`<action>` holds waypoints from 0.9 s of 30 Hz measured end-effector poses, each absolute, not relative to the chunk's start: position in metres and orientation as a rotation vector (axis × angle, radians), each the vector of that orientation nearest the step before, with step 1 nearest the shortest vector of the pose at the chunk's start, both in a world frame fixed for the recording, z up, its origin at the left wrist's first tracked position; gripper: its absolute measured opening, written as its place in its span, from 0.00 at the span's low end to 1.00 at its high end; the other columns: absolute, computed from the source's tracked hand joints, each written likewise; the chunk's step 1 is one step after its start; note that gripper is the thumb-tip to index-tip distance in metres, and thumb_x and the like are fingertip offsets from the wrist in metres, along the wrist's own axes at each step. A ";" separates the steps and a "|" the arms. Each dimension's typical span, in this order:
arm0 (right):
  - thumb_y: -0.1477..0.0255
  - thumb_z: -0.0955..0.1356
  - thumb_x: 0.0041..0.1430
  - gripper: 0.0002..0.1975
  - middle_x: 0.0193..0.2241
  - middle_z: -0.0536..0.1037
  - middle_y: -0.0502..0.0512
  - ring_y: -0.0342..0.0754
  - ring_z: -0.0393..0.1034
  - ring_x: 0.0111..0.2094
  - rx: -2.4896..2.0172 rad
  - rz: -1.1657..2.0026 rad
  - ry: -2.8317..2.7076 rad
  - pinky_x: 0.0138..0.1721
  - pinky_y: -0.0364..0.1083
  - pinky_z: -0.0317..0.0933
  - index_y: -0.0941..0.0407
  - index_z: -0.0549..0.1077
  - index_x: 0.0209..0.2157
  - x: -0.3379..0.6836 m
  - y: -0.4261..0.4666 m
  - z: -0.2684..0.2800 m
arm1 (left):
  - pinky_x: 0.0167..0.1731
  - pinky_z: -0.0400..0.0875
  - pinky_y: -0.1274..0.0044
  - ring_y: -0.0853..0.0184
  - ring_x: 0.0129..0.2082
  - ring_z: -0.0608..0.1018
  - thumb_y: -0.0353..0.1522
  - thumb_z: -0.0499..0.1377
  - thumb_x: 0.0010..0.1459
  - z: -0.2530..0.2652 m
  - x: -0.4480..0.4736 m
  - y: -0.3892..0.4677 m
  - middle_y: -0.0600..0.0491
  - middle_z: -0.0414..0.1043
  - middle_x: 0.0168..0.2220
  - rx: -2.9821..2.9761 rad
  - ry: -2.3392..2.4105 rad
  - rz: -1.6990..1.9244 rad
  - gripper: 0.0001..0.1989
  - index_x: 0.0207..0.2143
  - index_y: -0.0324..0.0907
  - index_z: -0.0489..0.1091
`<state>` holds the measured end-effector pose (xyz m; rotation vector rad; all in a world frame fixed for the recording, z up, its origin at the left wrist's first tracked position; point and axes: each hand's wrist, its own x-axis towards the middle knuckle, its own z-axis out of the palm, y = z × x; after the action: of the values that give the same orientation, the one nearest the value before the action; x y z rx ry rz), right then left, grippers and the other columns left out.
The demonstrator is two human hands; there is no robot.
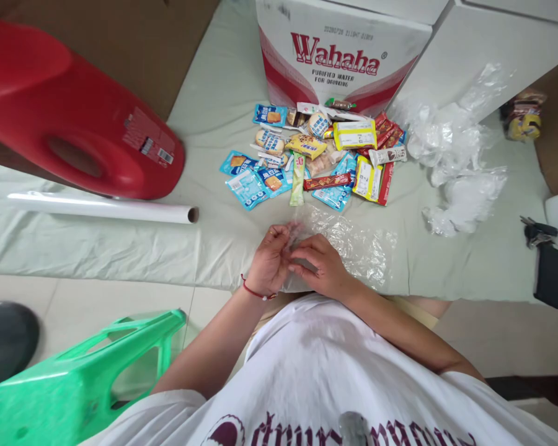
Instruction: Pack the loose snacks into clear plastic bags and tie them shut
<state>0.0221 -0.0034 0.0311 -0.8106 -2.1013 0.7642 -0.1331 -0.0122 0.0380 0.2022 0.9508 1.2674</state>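
A clear plastic bag [365, 244] lies crinkled at the front of the cloth-covered table. Its left end is gathered in my left hand [270, 259], whose fingers are closed on the film. My right hand [324, 266] is against it, with thumb and fingertips bent onto the bag's edge close to the left fingers. Just beyond my hands is a pile of small wrapped snacks. In it are blue packets [248, 188], a green stick-shaped packet [297, 179], a red bar [327, 181], and yellow-and-white packets [354, 134].
A Wahaha carton [339, 62] stands behind the snacks. To its right are bunched clear bags [456, 148], and keys [537, 230] with a dark phone-like object [550, 275]. Leftward are a red jug [134, 145], a white roll [106, 207] and a green stool [74, 378].
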 end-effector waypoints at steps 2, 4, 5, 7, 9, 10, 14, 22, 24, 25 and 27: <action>0.66 0.72 0.67 0.06 0.41 0.78 0.56 0.52 0.71 0.44 -0.822 0.841 -2.072 0.46 0.53 0.69 0.51 0.77 0.44 0.021 -0.004 0.031 | 0.43 0.76 0.79 0.64 0.57 0.76 0.35 0.73 0.53 0.039 -0.131 -0.012 0.51 0.76 0.53 0.218 0.942 1.264 0.16 0.32 0.44 0.66; 0.66 0.72 0.67 0.05 0.40 0.78 0.56 0.51 0.72 0.44 -0.842 0.899 -2.045 0.46 0.52 0.69 0.52 0.78 0.42 0.019 -0.004 0.032 | 0.45 0.75 0.79 0.65 0.57 0.76 0.37 0.73 0.53 0.040 -0.127 -0.012 0.52 0.76 0.53 0.239 0.957 1.262 0.17 0.33 0.44 0.66; 0.67 0.71 0.67 0.04 0.39 0.78 0.55 0.51 0.72 0.43 -0.856 0.927 -2.030 0.46 0.52 0.69 0.52 0.78 0.41 0.018 -0.004 0.032 | 0.45 0.75 0.79 0.65 0.57 0.76 0.37 0.73 0.52 0.040 -0.126 -0.012 0.53 0.76 0.52 0.247 0.966 1.268 0.17 0.33 0.44 0.66; 0.69 0.70 0.68 0.04 0.38 0.78 0.54 0.49 0.73 0.41 -0.885 1.004 -1.983 0.45 0.50 0.69 0.52 0.78 0.39 0.017 -0.005 0.034 | 0.47 0.75 0.78 0.65 0.57 0.76 0.37 0.74 0.51 0.041 -0.122 -0.011 0.53 0.76 0.52 0.253 0.975 1.281 0.17 0.33 0.45 0.67; 0.70 0.69 0.67 0.04 0.37 0.77 0.53 0.47 0.72 0.38 -0.928 1.115 -1.911 0.42 0.48 0.68 0.53 0.78 0.38 0.015 -0.005 0.037 | 0.47 0.76 0.77 0.64 0.57 0.76 0.38 0.74 0.50 0.042 -0.120 -0.011 0.53 0.76 0.53 0.251 0.967 1.287 0.17 0.33 0.45 0.68; 0.70 0.69 0.67 0.04 0.36 0.77 0.52 0.46 0.71 0.36 -0.960 1.176 -1.872 0.39 0.47 0.67 0.53 0.78 0.37 0.015 -0.005 0.038 | 0.47 0.76 0.76 0.63 0.58 0.76 0.39 0.74 0.50 0.042 -0.120 -0.011 0.52 0.75 0.53 0.249 0.962 1.285 0.17 0.32 0.45 0.68; 0.63 0.69 0.66 0.09 0.31 0.74 0.51 0.46 0.67 0.31 -1.076 1.345 -1.764 0.33 0.45 0.63 0.53 0.75 0.33 0.015 -0.004 0.043 | 0.48 0.78 0.72 0.56 0.64 0.71 0.41 0.73 0.51 0.042 -0.123 -0.011 0.49 0.75 0.53 0.243 0.950 1.266 0.17 0.29 0.45 0.68; 0.53 0.74 0.60 0.18 0.33 0.74 0.51 0.46 0.65 0.33 -1.008 1.419 -1.697 0.37 0.46 0.65 0.53 0.72 0.36 0.012 -0.006 0.043 | 0.31 0.77 0.72 0.53 0.54 0.78 0.52 0.67 0.53 0.044 -0.123 -0.011 0.47 0.75 0.56 0.173 0.947 1.234 0.21 0.31 0.44 0.72; 0.55 0.74 0.59 0.17 0.33 0.74 0.51 0.46 0.65 0.33 -1.017 1.407 -1.698 0.37 0.46 0.65 0.53 0.72 0.36 0.012 -0.007 0.043 | 0.29 0.75 0.73 0.54 0.52 0.79 0.54 0.66 0.54 0.045 -0.122 -0.011 0.47 0.75 0.56 0.170 0.945 1.234 0.23 0.32 0.44 0.73; 0.56 0.74 0.60 0.15 0.33 0.74 0.51 0.46 0.65 0.33 -1.017 1.407 -1.694 0.37 0.46 0.65 0.53 0.72 0.35 0.011 -0.007 0.042 | 0.29 0.75 0.74 0.55 0.53 0.78 0.54 0.66 0.54 0.046 -0.121 -0.011 0.47 0.75 0.56 0.166 0.941 1.241 0.23 0.32 0.44 0.73; 0.60 0.71 0.63 0.12 0.33 0.74 0.51 0.46 0.67 0.33 -1.015 1.411 -1.676 0.38 0.46 0.65 0.53 0.73 0.34 0.011 -0.006 0.041 | 0.36 0.77 0.73 0.55 0.58 0.76 0.54 0.66 0.54 0.046 -0.119 -0.011 0.48 0.76 0.55 0.157 0.937 1.269 0.23 0.32 0.45 0.72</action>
<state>0.0113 -0.0064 0.0405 -1.0151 -1.6760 1.4112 -0.1189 -0.0105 0.0464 0.1569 0.9371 1.2694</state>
